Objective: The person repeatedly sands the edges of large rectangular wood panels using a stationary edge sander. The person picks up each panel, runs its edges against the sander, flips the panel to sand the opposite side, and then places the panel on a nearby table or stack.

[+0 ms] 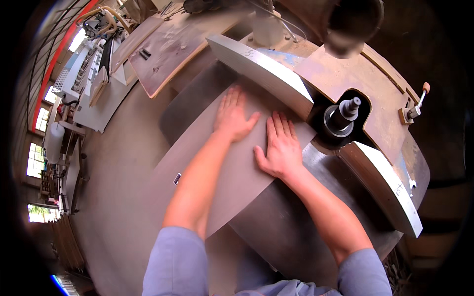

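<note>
Both hands are laid flat, palms down and fingers spread, on a thin grey-brown board (217,167) that lies across a round metal machine table (286,222). Nothing is gripped by either hand; the board is only pressed from above. The left hand (233,117) is placed near the board's far edge, with fingertips pointing toward 12 o'clock. The right hand (280,148) is set just beside it, at about 4 o'clock from the left hand, its fingertips close to the board's far corner.

The board is stretched from the far edge, where it is met by a pale straight fence (261,69), down toward 7 o'clock past the table's rim. A small dark mark (177,178) is seen near the board's left edge.

At 3 o'clock from the right hand, a vertical cutter spindle (343,117) is seen standing in a dark opening between the first fence and a second fence section (382,185), which runs off toward 5 o'clock. A lever with an orange knob (418,102) is seen at 2 o'clock, near the machine's edge. Workbenches with boards (168,47) are seen toward 11 o'clock, and bright windows (35,160) at 9 o'clock.
</note>
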Tool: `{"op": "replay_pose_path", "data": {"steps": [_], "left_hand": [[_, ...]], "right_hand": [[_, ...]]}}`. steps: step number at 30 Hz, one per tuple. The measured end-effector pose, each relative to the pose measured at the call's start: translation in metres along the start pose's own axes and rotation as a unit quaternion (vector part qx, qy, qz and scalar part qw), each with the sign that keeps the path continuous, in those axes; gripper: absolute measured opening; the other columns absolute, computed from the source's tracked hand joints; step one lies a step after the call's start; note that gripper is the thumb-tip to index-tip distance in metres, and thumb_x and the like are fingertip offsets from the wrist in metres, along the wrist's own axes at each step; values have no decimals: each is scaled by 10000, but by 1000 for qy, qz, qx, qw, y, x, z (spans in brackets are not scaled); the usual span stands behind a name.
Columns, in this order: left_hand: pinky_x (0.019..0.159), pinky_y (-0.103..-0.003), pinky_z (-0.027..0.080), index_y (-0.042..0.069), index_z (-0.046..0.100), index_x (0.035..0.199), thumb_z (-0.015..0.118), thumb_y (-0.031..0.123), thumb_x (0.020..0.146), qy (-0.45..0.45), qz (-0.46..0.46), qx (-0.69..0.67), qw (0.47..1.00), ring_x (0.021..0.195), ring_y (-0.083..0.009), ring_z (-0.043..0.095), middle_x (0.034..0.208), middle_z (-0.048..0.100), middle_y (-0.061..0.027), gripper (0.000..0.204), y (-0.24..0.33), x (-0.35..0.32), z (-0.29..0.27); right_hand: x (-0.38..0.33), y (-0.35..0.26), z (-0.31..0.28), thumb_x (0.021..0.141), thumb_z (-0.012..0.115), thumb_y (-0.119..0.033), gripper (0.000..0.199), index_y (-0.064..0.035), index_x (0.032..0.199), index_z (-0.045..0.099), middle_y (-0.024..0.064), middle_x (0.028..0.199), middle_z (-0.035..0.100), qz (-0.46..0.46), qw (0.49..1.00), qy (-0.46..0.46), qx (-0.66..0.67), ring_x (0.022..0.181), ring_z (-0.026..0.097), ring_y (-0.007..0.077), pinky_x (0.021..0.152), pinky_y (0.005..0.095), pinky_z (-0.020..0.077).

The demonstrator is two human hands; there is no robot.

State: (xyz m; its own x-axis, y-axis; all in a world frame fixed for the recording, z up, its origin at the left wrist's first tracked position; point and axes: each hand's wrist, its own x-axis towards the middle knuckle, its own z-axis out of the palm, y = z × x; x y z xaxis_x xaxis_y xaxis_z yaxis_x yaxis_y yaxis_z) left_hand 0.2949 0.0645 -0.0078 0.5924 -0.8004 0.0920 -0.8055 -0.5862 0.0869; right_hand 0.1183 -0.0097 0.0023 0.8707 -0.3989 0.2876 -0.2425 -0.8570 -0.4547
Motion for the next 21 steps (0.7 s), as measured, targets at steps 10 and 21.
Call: {"op": "replay_pose_path", "data": {"steps": [10, 21], "left_hand": [[1172, -382, 124, -24, 296, 1436, 489, 516, 880, 6, 17, -39, 999, 1442, -275, 140, 1547, 183, -163, 799, -28, 18, 4], [1118, -418, 248, -52, 365, 1345, 651, 375, 815, 106, -53, -42, 992, 1383, -361, 249, 1473, 288, -231, 739, -165, -118, -14]], "right_hand": [[24, -10, 13, 757, 624, -338, 734, 71, 1329, 414, 247, 1426, 366, 17, 999, 6, -28, 1340, 331, 372, 1132, 429, 249], [21, -13, 11, 779, 604, -317, 671, 11, 1339, 430, 199, 1437, 377, 52, 998, -12, -36, 1343, 333, 356, 1134, 426, 254]]}}
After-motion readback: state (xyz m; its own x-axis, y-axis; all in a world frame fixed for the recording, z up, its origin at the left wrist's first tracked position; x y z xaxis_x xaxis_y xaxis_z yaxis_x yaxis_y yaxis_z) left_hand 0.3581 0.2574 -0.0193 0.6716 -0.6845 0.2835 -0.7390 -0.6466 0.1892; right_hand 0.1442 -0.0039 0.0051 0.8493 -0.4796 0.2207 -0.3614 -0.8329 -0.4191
